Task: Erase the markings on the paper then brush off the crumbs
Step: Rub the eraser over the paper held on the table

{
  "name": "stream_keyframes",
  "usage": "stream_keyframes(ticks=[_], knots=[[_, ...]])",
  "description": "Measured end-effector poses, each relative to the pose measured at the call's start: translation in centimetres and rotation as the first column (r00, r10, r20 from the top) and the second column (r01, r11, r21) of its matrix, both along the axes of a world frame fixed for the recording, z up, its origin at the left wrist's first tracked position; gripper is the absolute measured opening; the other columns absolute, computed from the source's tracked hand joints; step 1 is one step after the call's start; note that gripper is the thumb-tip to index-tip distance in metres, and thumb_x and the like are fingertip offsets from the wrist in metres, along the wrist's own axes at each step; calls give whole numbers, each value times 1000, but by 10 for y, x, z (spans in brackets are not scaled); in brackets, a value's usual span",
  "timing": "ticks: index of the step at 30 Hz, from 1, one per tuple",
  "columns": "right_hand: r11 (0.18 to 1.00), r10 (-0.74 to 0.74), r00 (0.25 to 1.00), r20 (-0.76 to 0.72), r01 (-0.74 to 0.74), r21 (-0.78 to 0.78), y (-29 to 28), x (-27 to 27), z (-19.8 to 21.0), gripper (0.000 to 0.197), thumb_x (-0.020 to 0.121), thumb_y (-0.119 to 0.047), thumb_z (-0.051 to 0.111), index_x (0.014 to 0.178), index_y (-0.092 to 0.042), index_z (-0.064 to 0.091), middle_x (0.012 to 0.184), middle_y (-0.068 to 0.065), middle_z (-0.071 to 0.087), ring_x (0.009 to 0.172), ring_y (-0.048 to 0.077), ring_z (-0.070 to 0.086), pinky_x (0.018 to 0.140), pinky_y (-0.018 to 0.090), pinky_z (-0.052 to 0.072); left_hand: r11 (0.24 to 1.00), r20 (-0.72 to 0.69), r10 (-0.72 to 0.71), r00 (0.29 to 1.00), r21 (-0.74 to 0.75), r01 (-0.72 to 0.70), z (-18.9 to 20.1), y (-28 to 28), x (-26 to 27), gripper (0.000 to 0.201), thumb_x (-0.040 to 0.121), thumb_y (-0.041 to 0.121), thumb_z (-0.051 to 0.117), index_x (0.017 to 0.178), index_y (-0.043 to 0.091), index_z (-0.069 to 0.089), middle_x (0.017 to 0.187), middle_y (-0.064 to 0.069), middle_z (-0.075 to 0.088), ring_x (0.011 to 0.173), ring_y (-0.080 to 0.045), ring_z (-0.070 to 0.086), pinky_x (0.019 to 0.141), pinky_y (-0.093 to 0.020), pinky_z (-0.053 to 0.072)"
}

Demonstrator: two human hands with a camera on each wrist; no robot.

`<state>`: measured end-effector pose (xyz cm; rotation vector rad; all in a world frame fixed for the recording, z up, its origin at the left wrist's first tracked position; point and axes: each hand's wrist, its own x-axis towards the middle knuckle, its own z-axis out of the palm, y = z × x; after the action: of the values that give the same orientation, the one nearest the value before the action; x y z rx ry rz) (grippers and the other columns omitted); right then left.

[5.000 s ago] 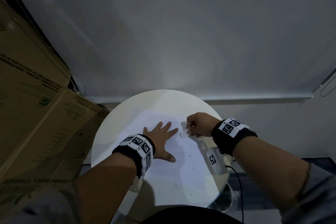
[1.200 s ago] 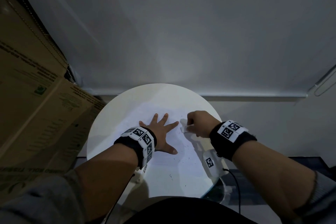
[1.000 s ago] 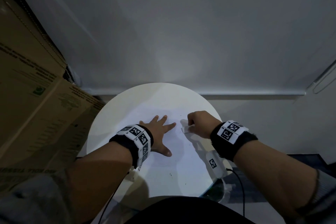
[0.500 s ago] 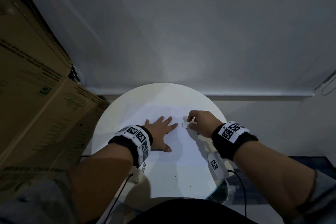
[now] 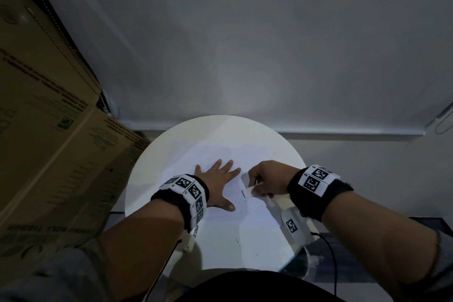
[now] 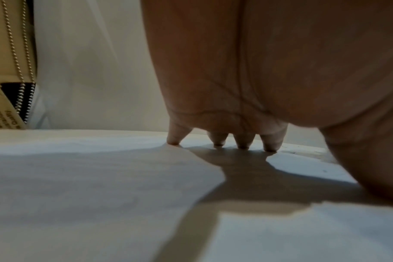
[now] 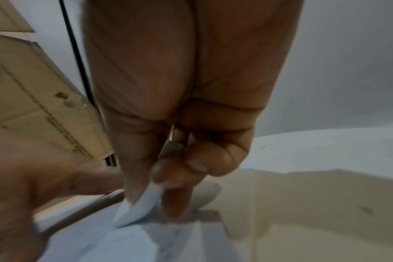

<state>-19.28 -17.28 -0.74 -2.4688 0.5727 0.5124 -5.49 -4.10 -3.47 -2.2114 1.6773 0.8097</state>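
A person's left hand [image 5: 218, 184] lies flat, fingers spread, pinning the paper [image 5: 235, 225] on the round table [image 5: 157, 169]; just beside it, the right hand [image 5: 267, 179] pinches a white eraser [image 5: 247, 186]. Dark crumbs [image 5: 236, 241] dot the paper, apparently unbrushed; remaining markings cannot be made out.

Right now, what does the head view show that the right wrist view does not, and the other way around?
Only the head view: the left hand pressed flat with spread fingers on the white paper sheet, the whole round white table, and dark eraser crumbs scattered near the front.

Only the right wrist view: the thumb and fingers pinching the eraser from close by.

Both: the right hand holding the small white eraser above the paper, and the brown cardboard box on the left.
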Motion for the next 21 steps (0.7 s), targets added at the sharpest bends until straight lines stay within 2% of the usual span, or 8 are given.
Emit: stream_keyframes(ticks=[4,6,10,13,15,17,19,21], knots=[[986,-89,989,117,104,-131,-7,3,1,11,86,-19,64,95,-12,65,92,4,63,60,12,52,51,14,36,1000,-6,4,1000,3,-4,1,0,-1,104,86,56,64,154,33,-11,161,8,-21,149,-19,-17,114,-66,1],[984,-111,984,142,129,-124,-8,3,1,6,86,-19,63,89,-14,62,88,3,62,57,12,52,50,15,36,1000,-5,7,1000,8,-7,2,0,-1,104,86,56,64,154,33,-11,161,8,-21,149,-19,-17,114,-67,1],[1000,-5,1000,7,5,-9,-3,-5,2,5,83,-16,66,81,-17,61,71,5,66,47,6,52,52,16,41,1000,3,1,1000,11,-1,1,0,-1,104,86,57,63,154,32,-12,161,8,-22,149,-20,-17,114,-67,2],[991,-71,993,90,80,-108,-5,4,2,10,87,-20,64,93,-13,63,79,0,60,53,7,52,52,17,39,1000,1,2,1000,14,-2,2,0,-1,104,86,57,63,154,33,-12,161,8,-22,149,-19,-17,114,-67,2],[976,-122,981,153,146,-161,-6,8,1,7,88,-21,62,91,-14,59,86,2,60,63,13,52,53,20,36,1000,1,6,1000,16,-6,2,0,-1,104,86,57,63,154,33,-11,161,9,-22,149,-19,-17,114,-67,2],[987,-89,988,126,104,-120,-2,5,1,5,86,-18,63,89,-16,60,86,3,63,61,13,53,56,21,38,1000,7,4,1000,17,-5,1,1,0,104,86,57,63,154,33,-11,161,9,-22,149,-19,-17,114,-67,3],[1000,-16,999,50,16,-8,4,-3,1,5,83,-16,66,82,-17,61,70,1,64,49,9,53,57,21,44,1000,10,2,1000,18,-2,0,0,0,104,85,58,63,154,33,-11,161,9,-22,149,-20,-17,114,-68,4],[999,27,1000,4,-27,22,8,-7,2,3,81,-16,66,82,-16,63,68,3,65,46,6,52,59,21,46,1000,10,1,1000,16,-2,0,0,0,104,85,58,63,154,33,-11,161,9,-22,149,-20,-17,113,-68,4]])
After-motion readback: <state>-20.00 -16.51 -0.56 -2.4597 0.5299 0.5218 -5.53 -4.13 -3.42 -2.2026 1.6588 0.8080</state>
